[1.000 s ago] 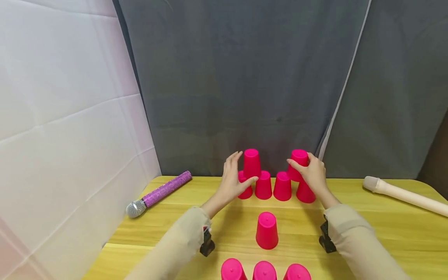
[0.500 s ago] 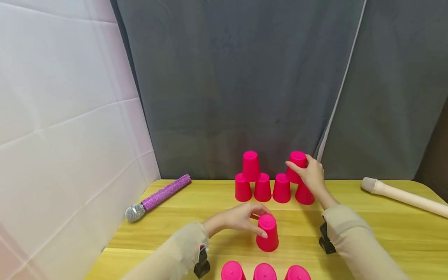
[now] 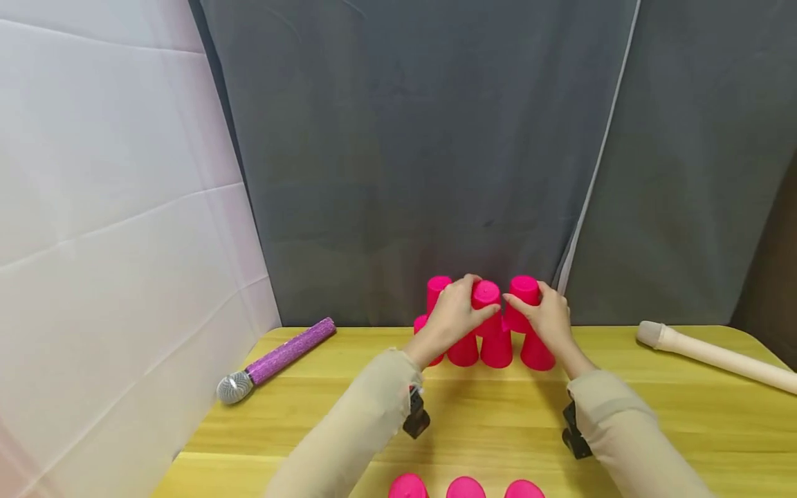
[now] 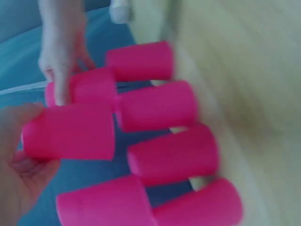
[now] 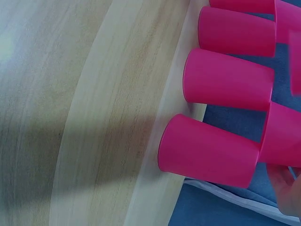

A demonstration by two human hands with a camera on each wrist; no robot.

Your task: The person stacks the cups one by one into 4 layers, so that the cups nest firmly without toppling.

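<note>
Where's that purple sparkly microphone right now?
In the head view the purple microphone lies on the yellow table's left side, by the white sheet, left of the pink cups.

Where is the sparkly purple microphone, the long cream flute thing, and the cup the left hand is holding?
purple microphone [image 3: 289, 350], head view, on the middle of its glittery handle.
cream recorder [image 3: 716, 356], head view, on the middle of its tube.
pink cup in the left hand [image 3: 485, 294], head view, on its upturned base.
</note>
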